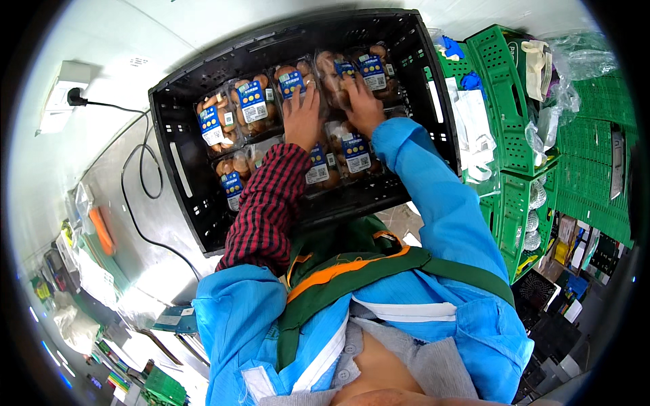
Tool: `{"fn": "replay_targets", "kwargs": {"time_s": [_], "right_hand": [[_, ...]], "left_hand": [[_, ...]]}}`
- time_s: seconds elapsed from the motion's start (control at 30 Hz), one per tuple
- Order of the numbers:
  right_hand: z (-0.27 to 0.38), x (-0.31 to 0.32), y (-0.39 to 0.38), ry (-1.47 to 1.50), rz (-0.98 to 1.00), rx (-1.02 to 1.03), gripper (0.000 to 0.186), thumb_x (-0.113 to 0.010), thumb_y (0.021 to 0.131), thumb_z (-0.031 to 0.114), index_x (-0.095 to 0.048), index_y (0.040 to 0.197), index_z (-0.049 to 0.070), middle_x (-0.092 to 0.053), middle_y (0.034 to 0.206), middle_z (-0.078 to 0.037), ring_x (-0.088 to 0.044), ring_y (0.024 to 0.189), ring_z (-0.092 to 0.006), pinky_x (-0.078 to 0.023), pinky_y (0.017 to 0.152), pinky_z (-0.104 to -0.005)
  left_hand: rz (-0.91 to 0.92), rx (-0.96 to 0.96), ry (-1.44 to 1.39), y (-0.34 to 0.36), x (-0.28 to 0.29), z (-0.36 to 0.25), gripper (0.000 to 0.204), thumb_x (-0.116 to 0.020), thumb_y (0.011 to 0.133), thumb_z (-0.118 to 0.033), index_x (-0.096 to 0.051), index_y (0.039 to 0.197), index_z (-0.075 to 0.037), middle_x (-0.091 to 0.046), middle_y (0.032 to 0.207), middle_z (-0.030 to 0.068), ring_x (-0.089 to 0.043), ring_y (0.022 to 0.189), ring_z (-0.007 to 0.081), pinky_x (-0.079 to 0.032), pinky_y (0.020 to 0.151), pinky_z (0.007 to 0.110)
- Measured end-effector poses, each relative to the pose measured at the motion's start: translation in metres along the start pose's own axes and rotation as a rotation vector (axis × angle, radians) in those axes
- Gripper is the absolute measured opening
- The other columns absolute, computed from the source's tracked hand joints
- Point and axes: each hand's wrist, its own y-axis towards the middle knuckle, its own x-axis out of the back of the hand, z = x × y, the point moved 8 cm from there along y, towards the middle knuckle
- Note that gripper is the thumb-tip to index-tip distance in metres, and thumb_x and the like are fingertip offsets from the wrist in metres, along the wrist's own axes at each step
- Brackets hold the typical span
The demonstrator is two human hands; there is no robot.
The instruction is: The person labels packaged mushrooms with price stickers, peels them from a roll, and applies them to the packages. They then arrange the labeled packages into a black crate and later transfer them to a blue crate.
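Note:
A large black plastic crate (177, 177) holds rows of clear packs of brown mushrooms with blue and white labels. My left hand (302, 120), in a red and black checked sleeve, lies with outstretched fingers on the near end of a mushroom pack (290, 80) in the far row. To its right, my right hand (364, 107) grips a slightly blurred mushroom pack (331, 76), its fingers at the label. Its thumb is hard to make out. Another mushroom pack (372, 72) sits just beyond this hand. My forearms partly cover the near row.
Stacked green crates (504, 101) stand close on the right, hung with bags and clear plastic. On the left a black cable (122, 172) runs down from a wall socket across a metal surface (112, 177). An orange-handled tool (101, 230) lies farther left.

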Motion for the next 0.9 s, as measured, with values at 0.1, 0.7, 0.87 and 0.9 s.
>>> {"fn": "replay_targets", "kwargs": {"time_s": [0.1, 0.7, 0.87, 0.9], "right_hand": [[-0.006, 0.004, -0.004, -0.033, 0.012, -0.097, 0.077, -0.067, 0.076, 0.004, -0.028, 0.141, 0.015, -0.035, 0.14, -0.024, -0.045, 0.118, -0.0434, -0.046, 0.09, -0.0483], [0.021, 0.037, -0.011, 0.155, -0.088, 0.026, 0.078, -0.074, 0.068, 0.019, -0.039, 0.136, 0.008, -0.039, 0.139, -0.021, -0.045, 0.121, -0.0392, -0.044, 0.095, -0.0428], [0.051, 0.037, -0.018, 0.26, 0.196, 0.341, 0.067, -0.073, 0.067, 0.016, -0.047, 0.128, 0.002, -0.038, 0.139, -0.02, -0.037, 0.127, -0.0385, -0.036, 0.104, -0.0446], [0.035, 0.046, -0.012, 0.355, 0.162, 0.233, 0.065, -0.073, 0.07, 0.019, -0.048, 0.127, 0.002, -0.039, 0.138, -0.021, -0.038, 0.127, -0.0377, -0.035, 0.104, -0.0439]], "left_hand": [[0.045, -0.006, 0.033, -0.007, -0.019, 0.009, 0.065, -0.067, 0.077, -0.019, -0.041, 0.136, -0.008, -0.03, 0.147, 0.0039, -0.026, 0.136, 0.032, -0.027, 0.105, 0.053], [-0.057, 0.613, -1.667, 0.022, 0.006, -0.015, 0.058, -0.069, 0.085, -0.026, -0.043, 0.128, 0.005, -0.056, 0.117, 0.0101, -0.054, 0.105, 0.0164, -0.044, 0.087, 0.029], [-0.07, 0.911, -1.786, 0.005, -0.044, 0.014, 0.07, -0.071, 0.082, -0.026, -0.037, 0.134, 0.007, -0.055, 0.118, 0.014, -0.058, 0.101, 0.0207, -0.049, 0.081, 0.032], [-0.062, 0.89, -1.837, 0.0, -0.042, 0.014, 0.07, -0.071, 0.082, -0.025, -0.037, 0.134, 0.008, -0.056, 0.117, 0.0155, -0.059, 0.101, 0.0221, -0.05, 0.08, 0.032]]}}
